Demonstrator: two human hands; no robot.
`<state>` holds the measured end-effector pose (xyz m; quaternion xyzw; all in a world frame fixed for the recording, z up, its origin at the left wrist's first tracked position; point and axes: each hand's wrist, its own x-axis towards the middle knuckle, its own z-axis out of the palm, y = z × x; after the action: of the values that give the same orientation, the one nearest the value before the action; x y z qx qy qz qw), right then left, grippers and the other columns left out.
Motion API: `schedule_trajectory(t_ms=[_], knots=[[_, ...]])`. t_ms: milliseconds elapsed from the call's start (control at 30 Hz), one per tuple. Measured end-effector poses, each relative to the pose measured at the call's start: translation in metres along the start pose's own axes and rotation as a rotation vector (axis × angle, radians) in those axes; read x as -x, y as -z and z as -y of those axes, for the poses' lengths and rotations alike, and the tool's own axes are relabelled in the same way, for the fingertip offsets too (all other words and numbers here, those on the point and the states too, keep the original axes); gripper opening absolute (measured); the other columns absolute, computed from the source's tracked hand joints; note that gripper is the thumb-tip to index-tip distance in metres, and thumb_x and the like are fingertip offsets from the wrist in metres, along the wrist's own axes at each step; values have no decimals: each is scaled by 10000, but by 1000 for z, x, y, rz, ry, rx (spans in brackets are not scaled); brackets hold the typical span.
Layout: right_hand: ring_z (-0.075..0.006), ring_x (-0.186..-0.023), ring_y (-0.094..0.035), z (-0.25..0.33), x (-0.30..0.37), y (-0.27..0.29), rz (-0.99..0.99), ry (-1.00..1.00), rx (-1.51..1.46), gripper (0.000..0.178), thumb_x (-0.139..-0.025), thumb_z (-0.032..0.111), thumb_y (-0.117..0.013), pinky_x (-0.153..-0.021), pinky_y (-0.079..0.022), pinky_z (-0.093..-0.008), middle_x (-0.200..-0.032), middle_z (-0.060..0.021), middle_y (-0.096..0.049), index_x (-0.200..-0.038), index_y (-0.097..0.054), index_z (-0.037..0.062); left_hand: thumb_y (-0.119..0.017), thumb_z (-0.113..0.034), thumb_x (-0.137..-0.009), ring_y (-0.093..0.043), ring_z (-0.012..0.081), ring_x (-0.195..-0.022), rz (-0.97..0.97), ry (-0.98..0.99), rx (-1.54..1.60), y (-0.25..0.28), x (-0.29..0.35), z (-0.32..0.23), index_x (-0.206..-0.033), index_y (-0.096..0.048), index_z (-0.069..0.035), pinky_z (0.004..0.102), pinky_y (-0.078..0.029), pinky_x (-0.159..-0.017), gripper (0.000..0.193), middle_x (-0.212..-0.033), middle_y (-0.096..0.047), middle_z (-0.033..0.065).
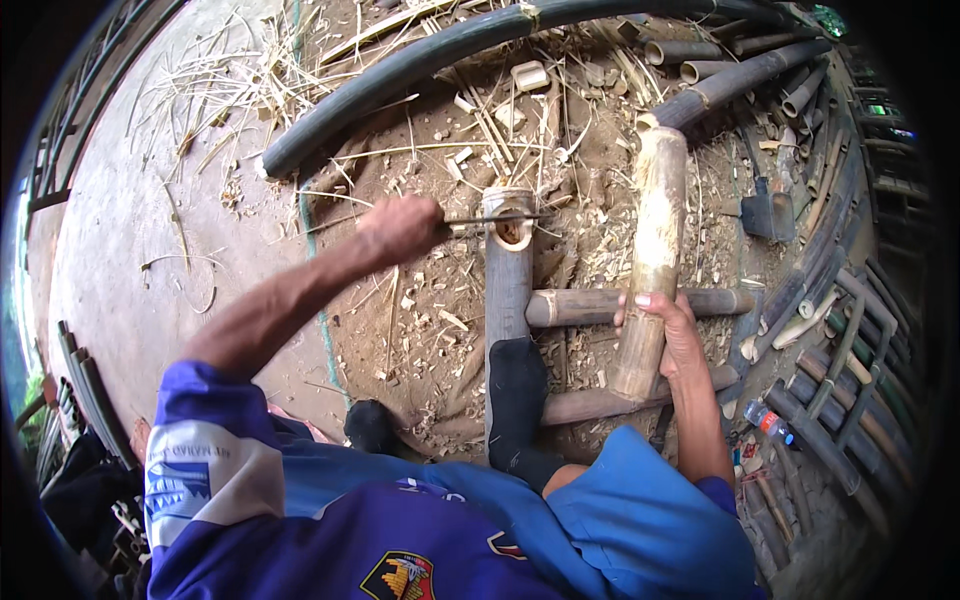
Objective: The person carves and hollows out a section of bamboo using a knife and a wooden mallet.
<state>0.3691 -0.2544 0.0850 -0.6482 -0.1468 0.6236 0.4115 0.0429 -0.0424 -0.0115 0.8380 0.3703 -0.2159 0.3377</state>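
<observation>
My left hand [403, 226], arm stretched out, is closed around a thin dark metal tool [490, 219], its handle hidden in the fist. The tool lies across the round hole cut near the far end of a dark bamboo pole [508, 285]; whether it touches the rim I cannot tell. My right hand [678, 335] grips a thick, short bamboo length [657, 235] near its lower end. The surface of its far part is pale and frayed. Beneath it runs a crosswise bamboo piece [580, 306] that meets the pole. One black-covered foot [518, 400] rests on the pole.
A long dark bamboo pole [400, 80] curves across the far side. Wood chips and pale strips litter the dirt floor [400, 310]. At the right lie stacked bamboo lengths [830, 400], a plastic bottle [768, 422] and a dark grey block-like object [768, 212].
</observation>
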Motion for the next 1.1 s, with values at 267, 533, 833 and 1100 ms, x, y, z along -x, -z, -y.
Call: schedule_trajectory(t_ms=[267, 533, 833, 1100], knots=[[-222, -1010, -647, 15, -1, -2, -80, 243, 496, 688, -716, 236, -797, -971, -488, -366, -1098, -129, -678, -1297, -543, -30, -551, -459, -1008, -638, 352, -601, -408, 23, 62, -35, 26, -4, -866, -597, -86, 491, -482, -553, 402, -680, -631, 155], [-247, -1093, -634, 44, 0, 13, -24, 335, 828, 771, -741, 301, -817, -998, -476, -365, -1189, -168, -659, -1353, -509, -52, -620, -360, -945, -666, 307, -856, -530, -201, -163, -19, 34, 1, -947, -598, -111, 463, -521, -675, 250, -881, -630, 111], [-282, -1044, -665, 57, 1, 10, 71, 407, 1168, 737, -710, 222, -854, -926, -518, -384, -1147, -175, -665, -1325, -530, -24, -552, -198, -970, -636, 324, -577, -250, 27, -93, -40, 44, -5, -881, -600, -31, 466, -499, -537, 195, -736, -648, 148], [-285, -837, -662, 84, -54, 42, 365, 973, 1983, 748, -569, 352, -937, -753, -551, -411, -945, -116, -629, -1150, -585, 38, -498, -182, -1005, -593, 214, -518, -139, 63, -186, -31, 44, -15, -887, -606, -26, 418, -479, -459, 223, -649, -622, 123]])
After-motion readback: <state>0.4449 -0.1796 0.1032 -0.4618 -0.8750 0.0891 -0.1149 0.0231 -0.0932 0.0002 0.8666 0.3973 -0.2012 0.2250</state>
